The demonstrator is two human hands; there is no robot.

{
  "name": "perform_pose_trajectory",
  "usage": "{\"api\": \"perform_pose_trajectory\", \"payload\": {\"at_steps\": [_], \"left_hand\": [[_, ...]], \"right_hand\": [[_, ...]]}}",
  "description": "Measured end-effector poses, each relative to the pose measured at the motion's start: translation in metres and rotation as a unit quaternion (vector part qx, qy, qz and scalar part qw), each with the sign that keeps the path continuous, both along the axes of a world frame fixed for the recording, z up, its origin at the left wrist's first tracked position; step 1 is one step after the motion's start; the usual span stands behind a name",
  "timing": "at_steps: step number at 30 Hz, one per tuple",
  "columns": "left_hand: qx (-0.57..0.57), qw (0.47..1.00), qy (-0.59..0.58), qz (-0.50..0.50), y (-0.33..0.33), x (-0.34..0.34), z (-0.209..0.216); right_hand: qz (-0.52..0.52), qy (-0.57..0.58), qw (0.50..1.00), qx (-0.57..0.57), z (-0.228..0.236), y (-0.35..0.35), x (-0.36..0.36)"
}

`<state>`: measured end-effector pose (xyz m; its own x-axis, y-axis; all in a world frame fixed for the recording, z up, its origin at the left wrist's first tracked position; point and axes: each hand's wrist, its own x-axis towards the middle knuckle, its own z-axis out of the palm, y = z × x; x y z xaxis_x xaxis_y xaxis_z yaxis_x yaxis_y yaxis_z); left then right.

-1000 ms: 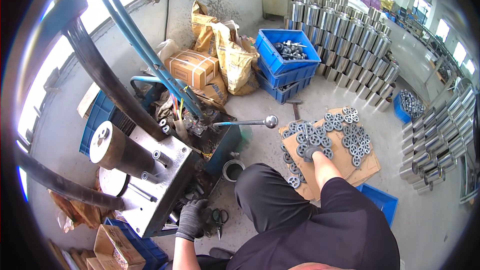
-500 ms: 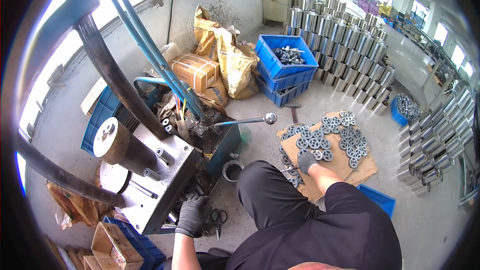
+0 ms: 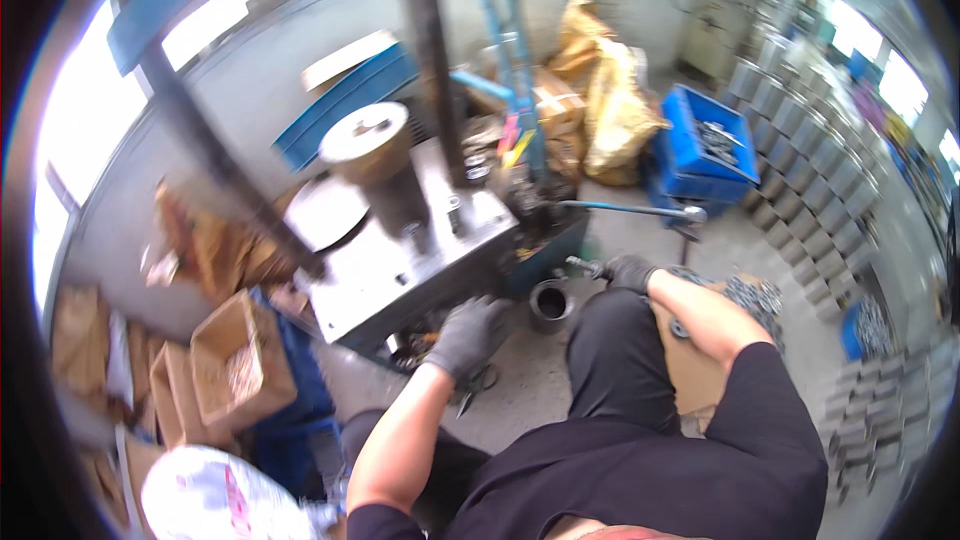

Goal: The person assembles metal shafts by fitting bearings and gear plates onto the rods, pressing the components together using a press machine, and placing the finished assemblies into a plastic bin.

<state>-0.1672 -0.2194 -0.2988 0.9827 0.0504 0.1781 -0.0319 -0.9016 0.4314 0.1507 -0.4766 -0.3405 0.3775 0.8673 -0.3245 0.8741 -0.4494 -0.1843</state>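
Note:
In my right hand [image 3: 630, 274], gloved in grey, is a short metal shaft-like piece [image 3: 584, 264]; its end sticks out to the left above my knee. My left hand [image 3: 468, 336], also in a grey glove, is at the front side of a steel-topped press [image 3: 430, 275], beside its lower opening. Motion smears the left fingers, so what they touch is unclear. A dark cylinder with a pale round top [image 3: 365, 140] stands on the press plate. Between my hands, a metal ring or cup [image 3: 551, 302] sits on the floor. Scissors [image 3: 478, 386] lie below my left hand.
Dark spoked wheels [image 3: 752, 298] lie on cardboard [image 3: 690, 365] to the right. A ball-ended lever [image 3: 640, 209] juts from the press. Blue crates [image 3: 700, 175], yellow sacks [image 3: 610, 120] and stacked metal cylinders [image 3: 815, 180] stand behind. Open boxes [image 3: 240, 360] are at left.
The view has turned left toward the press. My right hand has left the wheels on the cardboard and come in over my knee with the metal piece. My left hand has shifted along the press front.

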Motion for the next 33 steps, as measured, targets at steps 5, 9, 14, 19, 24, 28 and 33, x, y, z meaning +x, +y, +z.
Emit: {"api": "perform_pose_trajectory", "payload": {"at_steps": [5, 9, 14, 19, 24, 28, 33], "left_hand": [[-0.219, 0.966, -0.090, 0.104, -0.020, 0.020, -0.013], [-0.559, 0.794, -0.206, 0.119, -0.030, 0.022, -0.017], [-0.756, 0.615, -0.090, 0.206, -0.023, -0.008, -0.016], [-0.794, 0.547, -0.025, 0.263, -0.027, -0.015, -0.017], [-0.834, 0.435, -0.005, 0.339, -0.006, -0.003, -0.020], [-0.858, 0.393, 0.003, 0.330, 0.007, -0.001, -0.020], [-0.808, 0.464, -0.019, 0.363, 0.023, -0.001, -0.018]], "right_hand": [[-0.012, 0.149, 0.989, -0.008, 0.077, 0.111, -0.056], [0.110, 0.221, 0.962, 0.116, 0.121, 0.148, -0.106], [0.183, 0.104, 0.968, 0.140, 0.197, 0.116, -0.144], [0.159, -0.069, 0.973, 0.155, 0.266, 0.061, -0.138], [0.069, -0.155, 0.972, 0.161, 0.290, 0.021, -0.100], [-0.015, -0.160, 0.980, 0.119, 0.289, 0.001, -0.072], [-0.022, -0.079, 0.989, 0.120, 0.271, -0.001, -0.057]]}}
